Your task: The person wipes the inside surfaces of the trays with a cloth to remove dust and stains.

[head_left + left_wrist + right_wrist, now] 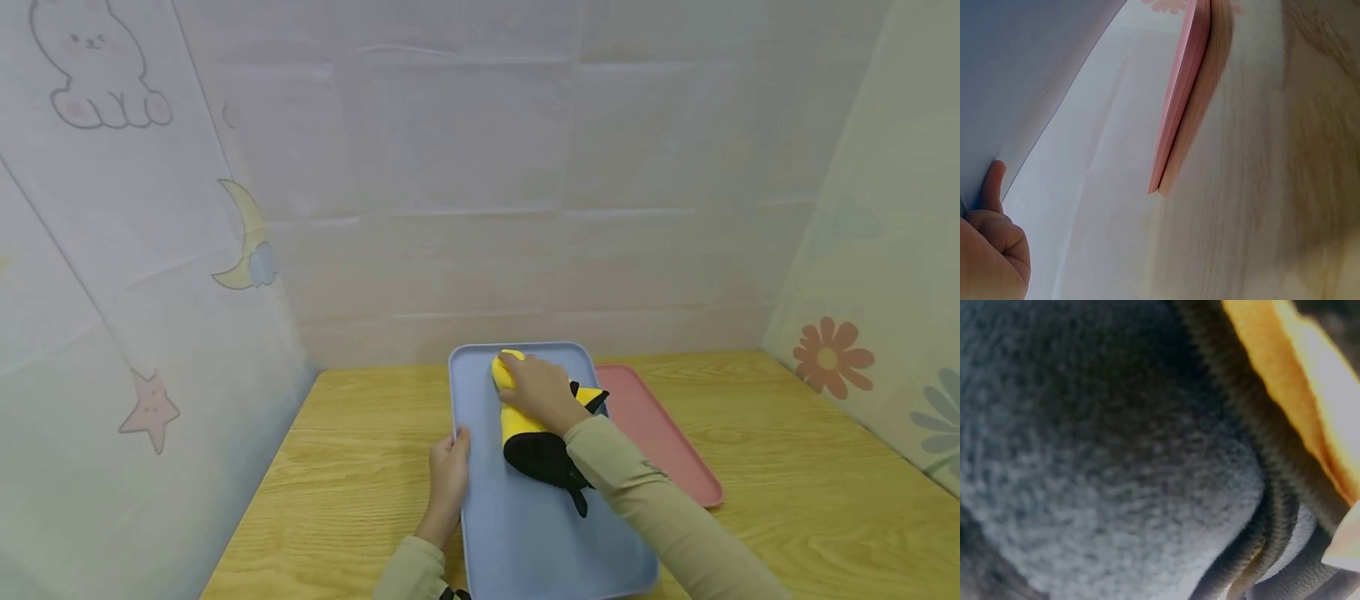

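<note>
Blue tray [551,533] was pinched along its edge by the left hand [448,475], pretty likely for steadiness, while a cloth [519,423] was clutched over it by the right hand [542,392].

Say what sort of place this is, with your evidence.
Probably a staged tabletop corner, indoors: a wood-grain table enclosed by creased, pale sheeting, with a cartoon moon and a red flower printed at the sides.

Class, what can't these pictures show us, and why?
Head: part of the pink tray, hidden by the blue tray.
Head: the blue tray's area under the yellow-and-black cloth.
Left wrist: left hand, cut off by the edge.
Right wrist: the pale patch's identity, cut off by the edge.
</note>
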